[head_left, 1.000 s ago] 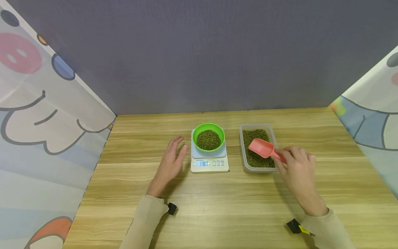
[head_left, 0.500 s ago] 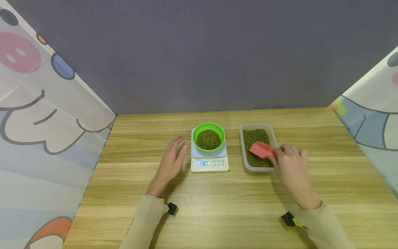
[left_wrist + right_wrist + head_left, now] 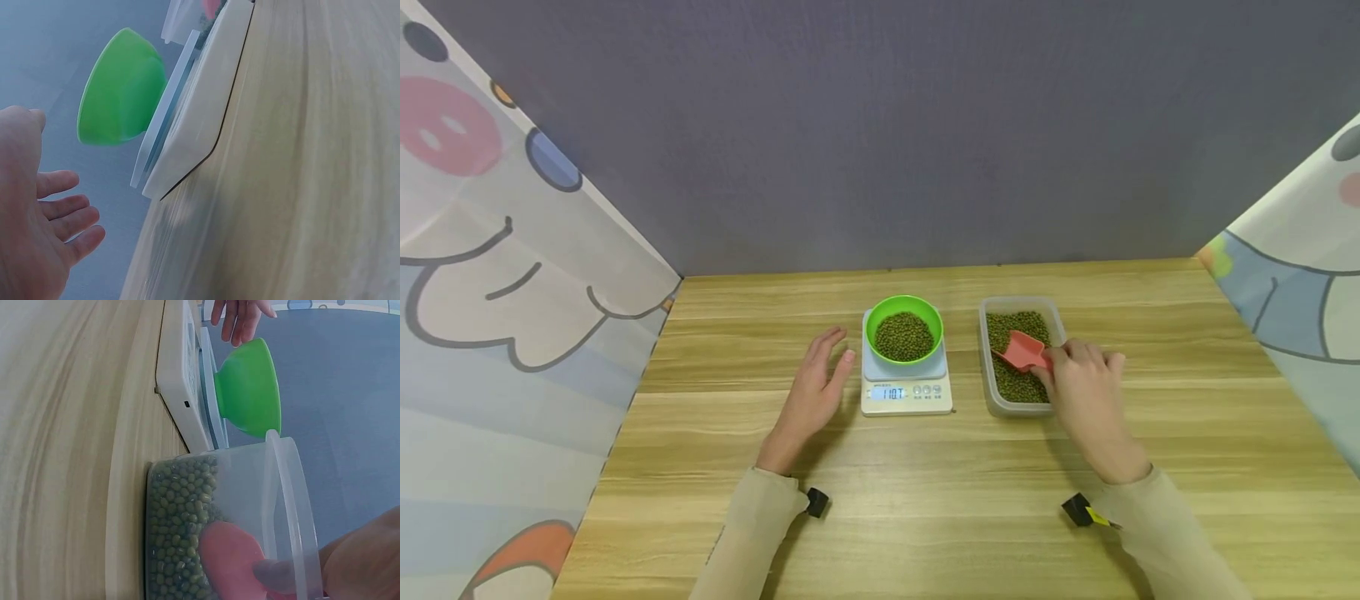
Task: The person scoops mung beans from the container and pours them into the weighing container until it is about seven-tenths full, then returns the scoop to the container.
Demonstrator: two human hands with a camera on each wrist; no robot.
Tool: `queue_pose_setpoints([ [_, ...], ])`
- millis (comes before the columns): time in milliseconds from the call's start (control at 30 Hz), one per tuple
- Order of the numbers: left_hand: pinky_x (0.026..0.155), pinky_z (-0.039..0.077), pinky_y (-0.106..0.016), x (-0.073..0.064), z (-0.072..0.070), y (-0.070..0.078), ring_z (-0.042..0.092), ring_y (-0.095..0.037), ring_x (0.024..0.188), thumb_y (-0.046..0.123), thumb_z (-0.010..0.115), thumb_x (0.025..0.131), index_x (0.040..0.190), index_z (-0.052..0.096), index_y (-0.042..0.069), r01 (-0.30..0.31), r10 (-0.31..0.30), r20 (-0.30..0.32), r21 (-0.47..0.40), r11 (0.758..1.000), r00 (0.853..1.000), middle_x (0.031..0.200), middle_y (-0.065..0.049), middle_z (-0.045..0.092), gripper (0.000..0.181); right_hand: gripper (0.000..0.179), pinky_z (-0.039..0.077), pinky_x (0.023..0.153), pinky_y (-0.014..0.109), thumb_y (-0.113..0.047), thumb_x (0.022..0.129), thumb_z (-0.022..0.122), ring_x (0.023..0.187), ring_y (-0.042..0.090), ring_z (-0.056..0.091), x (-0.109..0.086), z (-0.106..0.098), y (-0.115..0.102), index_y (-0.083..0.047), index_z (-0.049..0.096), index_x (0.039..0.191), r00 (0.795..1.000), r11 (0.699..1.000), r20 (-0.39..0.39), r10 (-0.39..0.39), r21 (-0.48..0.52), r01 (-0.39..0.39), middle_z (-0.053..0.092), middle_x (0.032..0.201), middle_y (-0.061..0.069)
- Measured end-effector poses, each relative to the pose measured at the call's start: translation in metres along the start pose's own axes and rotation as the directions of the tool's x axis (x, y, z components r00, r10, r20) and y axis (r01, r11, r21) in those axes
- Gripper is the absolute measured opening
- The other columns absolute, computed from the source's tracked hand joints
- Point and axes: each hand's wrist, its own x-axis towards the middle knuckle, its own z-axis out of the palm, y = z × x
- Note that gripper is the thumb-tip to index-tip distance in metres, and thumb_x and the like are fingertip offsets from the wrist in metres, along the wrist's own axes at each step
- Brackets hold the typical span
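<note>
A pink scoop point(image 3: 1025, 351) is gripped by my right hand point(image 3: 1088, 408), its blade down among the mung beans point(image 3: 1018, 386) in a clear plastic tub point(image 3: 986, 367). Through the tub wall in the right wrist view, the scoop point(image 3: 228, 559) presses against the beans point(image 3: 178, 531). Left of the tub, a green bowl point(image 3: 904, 302) holding more mung beans stands on a white kitchen scale point(image 3: 906, 407) whose display seems to read 110.7. Beside the scale, my left hand point(image 3: 808, 396) touches nothing, its fingers loosely extended; the left wrist view shows the hand point(image 3: 31, 212) apart from the bowl point(image 3: 122, 90).
The wooden table point(image 3: 925, 517) meets a grey panel point(image 3: 880, 142) at its back edge. Cartoon-printed sheets point(image 3: 512, 400) flank it on both sides. Each sleeve carries a small black block point(image 3: 1077, 509) at the wrist.
My right hand has moved left with the scoop, lowering and tilting its blade into the beans. My left hand, the bowl and the scale have stayed put.
</note>
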Motion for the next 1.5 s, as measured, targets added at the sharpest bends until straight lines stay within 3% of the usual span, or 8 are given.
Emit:
queue_pose_setpoints([
  [567, 0.122, 0.032, -0.055, 0.0, 0.001, 0.001, 0.04, -0.038, 0.147, 0.035, 0.043, 0.111, 0.151, 0.045, -0.003, -0.003, 0.003, 0.0, -0.001, 1.0, 1.0, 0.158, -0.022, 0.042, 0.054, 0.027, 0.033, 0.073, 0.051, -0.015, 0.081, 0.088, 0.075, 0.04, 0.062, 0.01, 0.005, -0.002, 0.004, 0.073, 0.093, 0.996, 0.999, 0.076, 0.037, -0.002, -0.037, 0.069, 0.083, 0.019],
  [933, 0.122, 0.032, -0.055, 0.001, -0.001, 0.002, 0.039, -0.038, 0.148, 0.034, 0.044, 0.111, 0.151, 0.045, -0.002, 0.007, -0.007, 0.005, -0.012, 1.0, 1.0, 0.158, -0.021, 0.042, 0.054, 0.026, 0.031, 0.069, 0.049, -0.016, 0.08, 0.089, 0.068, 0.037, 0.06, 0.015, 0.011, 0.0, 0.003, 0.071, 0.086, 0.999, 1.0, 0.041, 0.016, -0.013, -0.016, 0.065, 0.074, 0.016],
  [1167, 0.123, 0.031, -0.054, 0.001, -0.001, 0.001, 0.039, -0.037, 0.148, 0.034, 0.044, 0.111, 0.151, 0.045, -0.003, 0.008, -0.008, 0.003, -0.01, 1.0, 1.0, 0.158, -0.02, 0.042, 0.054, 0.027, 0.033, 0.071, 0.051, -0.014, 0.082, 0.087, 0.074, 0.042, 0.063, 0.019, 0.014, 0.001, 0.006, 0.072, 0.093, 0.999, 0.999, 0.047, 0.027, -0.02, -0.026, 0.069, 0.082, 0.022],
  [1500, 0.123, 0.031, -0.055, -0.001, -0.002, 0.001, 0.038, -0.037, 0.148, 0.034, 0.043, 0.112, 0.151, 0.045, -0.002, 0.013, -0.013, 0.002, -0.006, 1.0, 1.0, 0.158, -0.021, 0.042, 0.054, 0.026, 0.033, 0.071, 0.052, -0.011, 0.082, 0.086, 0.08, 0.044, 0.065, 0.018, 0.013, 0.002, 0.006, 0.072, 0.095, 0.999, 0.997, -0.003, 0.036, 0.062, -0.035, 0.072, 0.087, 0.024],
])
